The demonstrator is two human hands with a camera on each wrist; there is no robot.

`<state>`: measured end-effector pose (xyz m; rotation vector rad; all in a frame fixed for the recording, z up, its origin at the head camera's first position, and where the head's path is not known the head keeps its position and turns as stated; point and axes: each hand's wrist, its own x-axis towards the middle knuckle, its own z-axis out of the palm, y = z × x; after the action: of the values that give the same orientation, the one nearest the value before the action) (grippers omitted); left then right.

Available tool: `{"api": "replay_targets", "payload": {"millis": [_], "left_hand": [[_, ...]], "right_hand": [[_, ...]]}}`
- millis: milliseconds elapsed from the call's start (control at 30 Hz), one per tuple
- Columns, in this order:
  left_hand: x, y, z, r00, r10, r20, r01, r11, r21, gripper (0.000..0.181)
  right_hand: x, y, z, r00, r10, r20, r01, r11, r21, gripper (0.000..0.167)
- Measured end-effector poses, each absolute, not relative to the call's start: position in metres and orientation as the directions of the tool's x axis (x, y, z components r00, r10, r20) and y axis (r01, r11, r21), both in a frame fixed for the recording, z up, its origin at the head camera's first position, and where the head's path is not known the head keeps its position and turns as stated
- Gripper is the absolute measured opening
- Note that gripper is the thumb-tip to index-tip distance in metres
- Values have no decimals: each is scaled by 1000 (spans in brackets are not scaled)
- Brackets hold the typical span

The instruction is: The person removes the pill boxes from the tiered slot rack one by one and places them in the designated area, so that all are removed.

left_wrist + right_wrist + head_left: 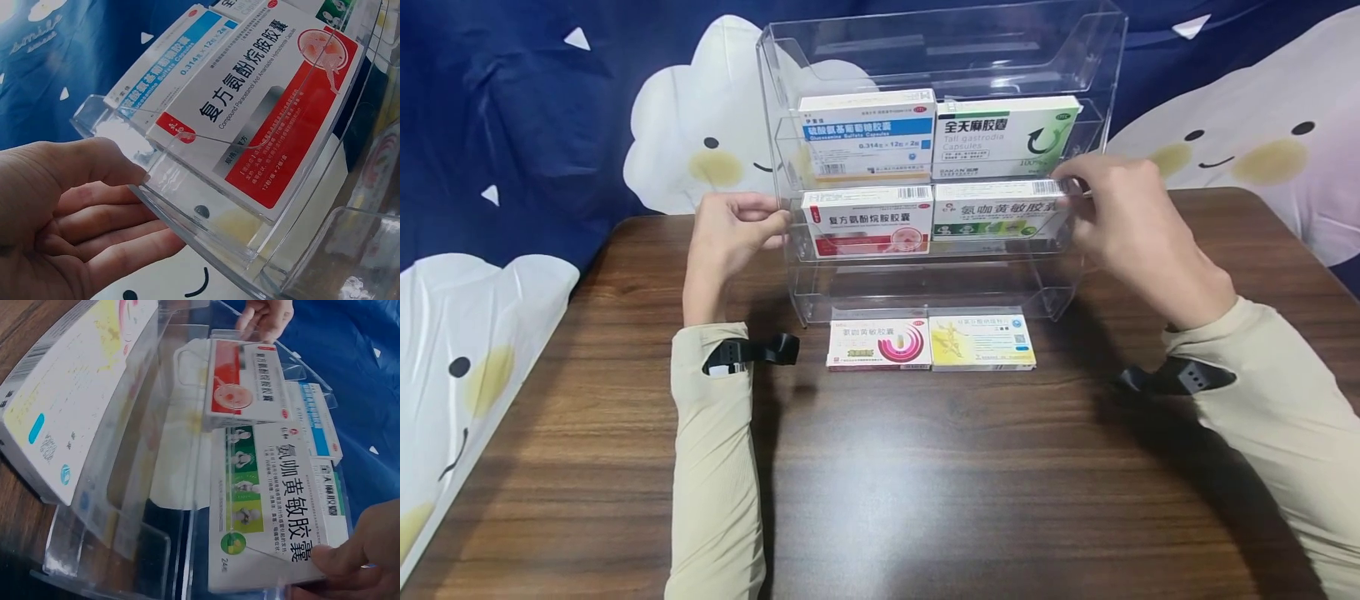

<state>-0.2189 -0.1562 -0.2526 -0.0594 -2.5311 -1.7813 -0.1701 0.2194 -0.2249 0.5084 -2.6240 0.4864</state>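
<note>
A clear plastic tiered rack (940, 287) stands on the table with medicine boxes in its tiers. At its left side my left hand (733, 233) pinches the edge between thumb and fingers. My right hand (1127, 217) grips the right end of a white-and-green medicine box (996, 210), its thumb over the box's front corner in the right wrist view. Beside that box, in the same tier, sits a red-and-white medicine box (868, 221). One tier up are a blue-and-white medicine box (867, 137) and another white-and-green capsule box (1000, 137). Some right fingers are hidden.
On the table before the rack, a white box with pink rings (878, 343) and a yellow-and-white box (981, 342) lie side by side. Behind the wooden table (925, 467) hangs a blue cloth (550, 125) with cloud faces.
</note>
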Motion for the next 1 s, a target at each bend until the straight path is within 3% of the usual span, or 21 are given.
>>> {"api": "replay_targets", "payload": {"millis": [133,267,367,467,633,767,867,1000], "left_hand": [[-218,-155,-250,-999,0,43,40,359,932,30],[-217,-155,-249,-999,-11,31,24,394,919,30],[-216,-155,-249,-999,-19,30,20,412,911,30],[-216,-155,-249,-999,-24,30,17,416,909,29],[-216,-154,-248,-999,-25,25,12,425,905,30],[-215,-153,-246,-1000,-22,16,4,432,902,30],[-214,-154,-244,-1000,-18,10,0,446,895,31],[-214,-154,-243,-1000,-12,17,9,456,890,31]], "right_hand": [[-165,223,-220,-852,-230,471,-394,873,-288,28],[-161,231,-212,-867,-128,481,-356,834,-420,31],[-159,238,-209,-909,-32,415,-323,684,-654,26],[-156,247,-209,-944,8,330,-279,516,-810,20],[-150,260,-223,-971,-23,238,-225,424,-878,21],[-146,268,-243,-978,-66,197,-202,66,-977,25],[-144,271,-260,-972,-138,190,-147,-276,-950,26],[-137,272,-275,-968,-186,170,-88,-383,-919,27]]}}
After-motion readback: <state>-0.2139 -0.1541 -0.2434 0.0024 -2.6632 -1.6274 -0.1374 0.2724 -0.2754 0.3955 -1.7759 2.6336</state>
